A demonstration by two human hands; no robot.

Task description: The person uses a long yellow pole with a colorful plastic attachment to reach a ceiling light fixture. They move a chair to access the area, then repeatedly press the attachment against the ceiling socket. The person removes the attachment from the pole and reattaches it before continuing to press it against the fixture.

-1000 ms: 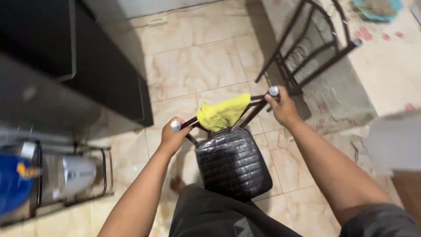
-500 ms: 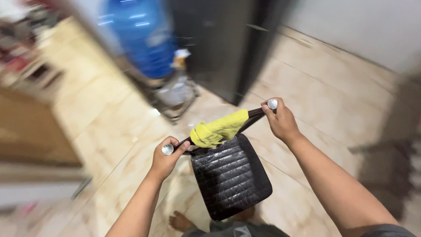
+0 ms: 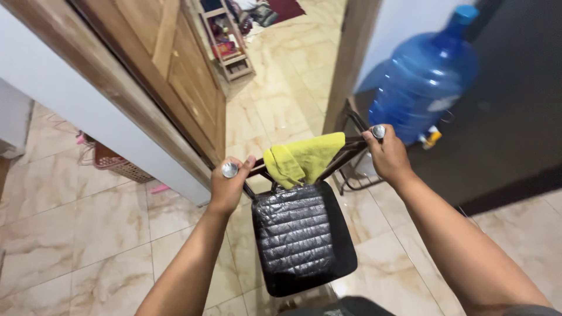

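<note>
Gripped at both top ends of its backrest, dark metal-framed chair with black quilted seat (image 3: 301,237), left hand (image 3: 227,187) and right hand (image 3: 386,155) closed round it, yellow cloth (image 3: 301,157) draped between, blue water jug (image 3: 424,79) beyond.

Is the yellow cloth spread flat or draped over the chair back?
Draped: the yellow cloth hangs folded over the chair back's top bar, between the left hand and right hand.

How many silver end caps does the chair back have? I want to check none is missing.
2: one cap by the left hand, one cap at the right hand, either side of the yellow cloth. Others may be hidden.
</note>
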